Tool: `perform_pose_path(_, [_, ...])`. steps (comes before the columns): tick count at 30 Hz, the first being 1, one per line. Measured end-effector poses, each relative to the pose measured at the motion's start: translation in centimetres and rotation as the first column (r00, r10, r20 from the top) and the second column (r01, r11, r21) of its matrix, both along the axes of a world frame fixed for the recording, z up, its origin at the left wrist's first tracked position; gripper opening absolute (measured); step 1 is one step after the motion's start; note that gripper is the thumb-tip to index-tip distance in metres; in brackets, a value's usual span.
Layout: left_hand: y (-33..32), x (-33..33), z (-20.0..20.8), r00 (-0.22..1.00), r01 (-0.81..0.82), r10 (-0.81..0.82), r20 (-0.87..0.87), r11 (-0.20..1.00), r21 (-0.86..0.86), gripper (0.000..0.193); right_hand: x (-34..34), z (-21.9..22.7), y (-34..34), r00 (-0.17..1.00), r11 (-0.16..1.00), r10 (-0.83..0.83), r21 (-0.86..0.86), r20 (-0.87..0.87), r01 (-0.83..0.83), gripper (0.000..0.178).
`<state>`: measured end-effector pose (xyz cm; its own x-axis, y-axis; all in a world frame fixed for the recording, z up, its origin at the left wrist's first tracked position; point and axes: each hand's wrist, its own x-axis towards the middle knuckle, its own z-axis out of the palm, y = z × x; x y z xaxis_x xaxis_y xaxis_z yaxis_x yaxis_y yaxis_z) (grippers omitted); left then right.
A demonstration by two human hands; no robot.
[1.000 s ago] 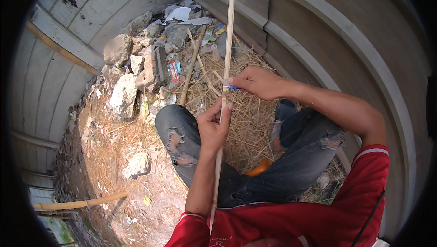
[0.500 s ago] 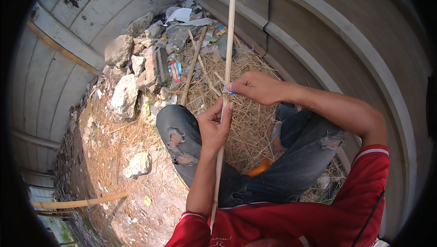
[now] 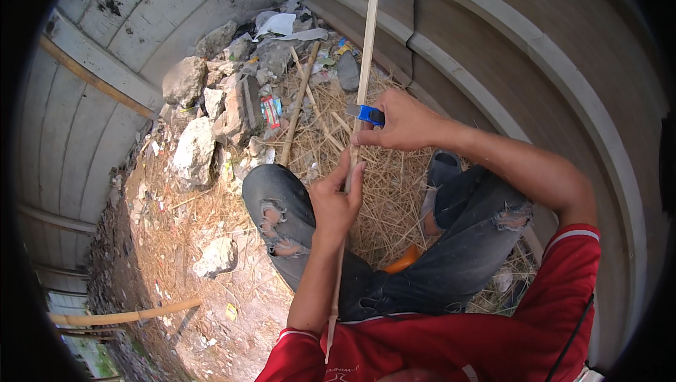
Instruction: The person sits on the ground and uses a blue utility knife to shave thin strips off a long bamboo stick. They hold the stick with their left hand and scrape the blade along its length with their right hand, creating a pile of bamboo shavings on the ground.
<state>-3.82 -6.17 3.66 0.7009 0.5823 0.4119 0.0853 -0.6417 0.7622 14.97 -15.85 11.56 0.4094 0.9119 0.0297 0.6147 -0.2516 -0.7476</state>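
Note:
A long, pale strip of split bamboo (image 3: pixel 368 44) stands lengthwise before me, its lower end reaching back to my red shirt. My left hand (image 3: pixel 336 197) is closed around its middle, thumb and fingers on either side. Just above, my right hand (image 3: pixel 410 123) grips a blue utility knife (image 3: pixel 371 115), whose short metal blade points left across the strip. The right thumb rests against the bamboo just below the knife. Most of the knife's handle is hidden inside the right hand.
Straw and thin shavings (image 3: pixel 387 192) cover the ground between my bent legs. Ahead to the left lie rocks (image 3: pixel 193 148), litter and a bamboo stick (image 3: pixel 301 104). A corrugated metal wall (image 3: pixel 521 51) rises on the right. Something orange (image 3: pixel 401 259) lies under my leg.
My right hand has turned and moved slightly up and right, so the knife's blue body now shows. The strip's top has tilted to the right. My left hand stays nearly in place.

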Motion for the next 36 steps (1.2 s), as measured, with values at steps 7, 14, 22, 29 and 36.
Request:
perform_pose_path(7, [0.3,0.1,-1.0,0.999,-0.037,0.036,0.01,0.996,0.079,0.035,0.8,-1.3,0.2,0.982,0.981,0.188,0.041,-0.008,-0.188,0.026])
perform_pose_path(14, [1.8,-0.2,-2.4,0.99,0.063,-0.037,0.133,0.979,-0.193,0.034,-1.0,0.5,-0.6,0.984,0.99,0.138,0.028,0.115,-0.142,0.04])
perform_pose_path(22, [1.9,-0.1,-0.5,0.972,0.228,-0.136,0.189,0.725,-0.65,0.033,-1.5,-0.8,-0.3,0.966,0.993,0.11,0.024,0.234,-0.119,0.048])
perform_pose_path(29, [1.6,-0.3,-0.7,0.973,0.229,-0.147,0.177,0.681,-0.695,0.031,-1.3,-1.2,-0.1,0.929,0.983,0.176,-0.111,0.326,-0.147,0.048])
perform_pose_path(36, [-0.6,-2.8,-1.6,0.97,0.242,-0.185,0.159,0.646,-0.724,0.021,4.1,-0.7,0.4,0.92,0.992,-0.09,-0.045,0.382,0.115,0.05])
